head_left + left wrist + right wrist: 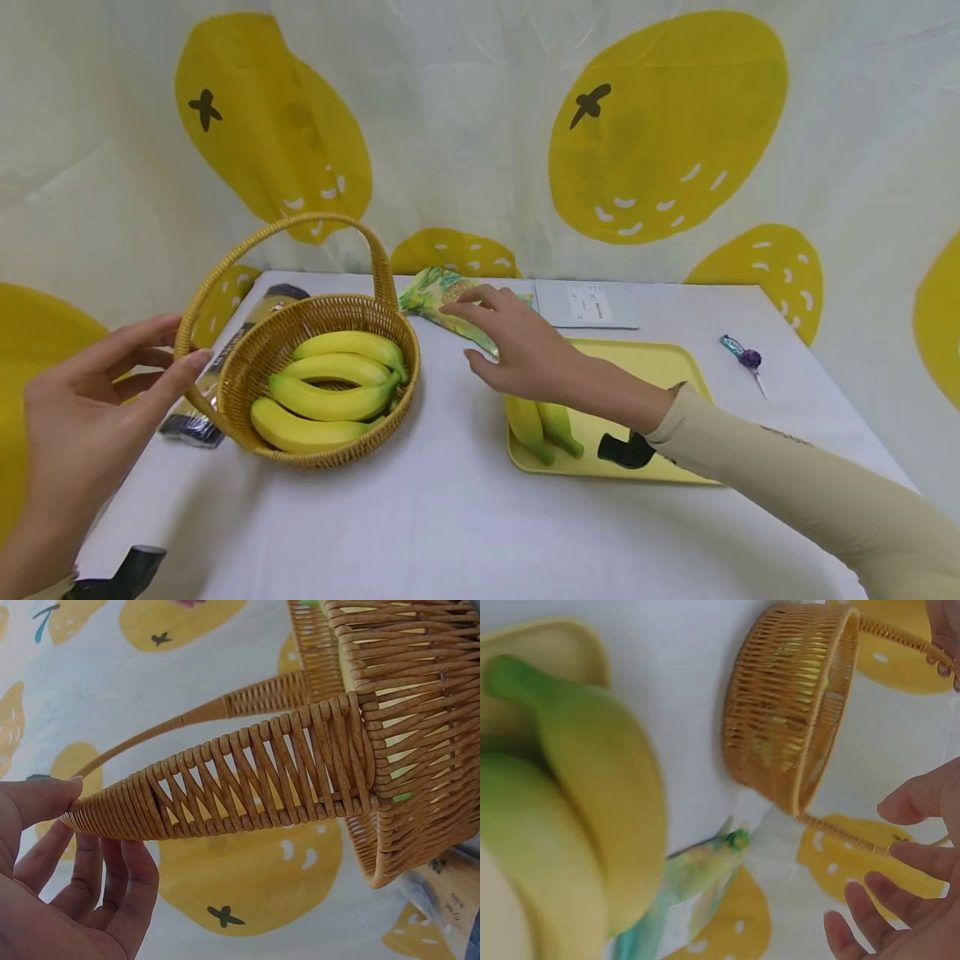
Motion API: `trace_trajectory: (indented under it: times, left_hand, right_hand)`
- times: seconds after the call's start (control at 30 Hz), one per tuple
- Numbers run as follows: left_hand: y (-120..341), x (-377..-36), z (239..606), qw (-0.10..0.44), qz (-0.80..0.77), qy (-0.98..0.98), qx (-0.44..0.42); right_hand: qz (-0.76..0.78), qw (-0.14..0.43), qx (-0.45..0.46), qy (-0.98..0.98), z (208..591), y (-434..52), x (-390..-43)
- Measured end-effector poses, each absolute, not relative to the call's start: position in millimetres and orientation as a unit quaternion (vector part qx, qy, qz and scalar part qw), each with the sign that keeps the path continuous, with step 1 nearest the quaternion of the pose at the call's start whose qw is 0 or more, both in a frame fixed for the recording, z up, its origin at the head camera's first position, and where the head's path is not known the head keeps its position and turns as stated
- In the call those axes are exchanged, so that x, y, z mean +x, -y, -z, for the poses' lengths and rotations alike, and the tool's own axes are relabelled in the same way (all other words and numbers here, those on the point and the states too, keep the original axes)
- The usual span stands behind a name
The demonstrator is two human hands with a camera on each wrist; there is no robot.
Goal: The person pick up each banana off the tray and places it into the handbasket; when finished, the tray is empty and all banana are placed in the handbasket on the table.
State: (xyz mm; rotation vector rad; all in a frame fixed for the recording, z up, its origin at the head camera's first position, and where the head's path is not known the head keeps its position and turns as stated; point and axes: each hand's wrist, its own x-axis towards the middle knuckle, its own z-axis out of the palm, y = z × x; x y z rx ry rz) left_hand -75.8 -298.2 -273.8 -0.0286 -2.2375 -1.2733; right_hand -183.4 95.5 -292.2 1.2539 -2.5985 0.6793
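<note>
A wicker basket (330, 379) stands on the left half of the white-covered desk (450, 517), its arched handle (300, 223) upright and spanning roughly from near-left to far-right. The left hand (90, 408) is at the near-left end of that handle, thumb tip touching the weave with the other fingers loosely bent beneath it (the left wrist view shows thumb (45, 796) on the handle's edge, not wrapped around it).

Inside the basket lie four bananas (330, 396), stacked side by side, long axes running left to right, stem ends gathered toward the right rim.

The right hand (525, 350) hovers open, fingers spread and relaxed, between the basket and a yellow tray (660, 367); it holds nothing. Just beneath its wrist, two more bananas (543, 429) rest on the tray's left part, long axes running toward the near edge, tips pointing at the viewer.

Behind the hand lies one leaf-printed packet (431, 300), partly hidden by the fingers, and beside it one pale flat envelope (585, 304). One lollipop (746, 360) lies well apart at the right. A dark flat packet (225, 367) is pinned behind the basket's left side, mostly hidden by it.
</note>
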Motion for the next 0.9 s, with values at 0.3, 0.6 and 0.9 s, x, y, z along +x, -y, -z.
trace_trajectory:
  times: [0.3, 0.6, 0.9]
  left_hand:
    - [298.4, -76.2, 273.6, 0.28, 0.462, 0.842, -0.008]
    - [299.5, -77.0, 274.2, 0.276, 0.479, 0.833, -0.002]
    - [297.6, -77.7, 273.3, 0.274, 0.499, 0.822, 0.001]
  right_hand:
    - [-0.213, 0.096, 0.357, 0.904, 312.1, -130.9, -172.4]
    - [-0.186, 0.092, 0.286, 0.935, 340.4, -155.8, -164.0]
    - [-0.164, 0.096, 0.246, 0.95, 365.5, -169.5, -156.6]
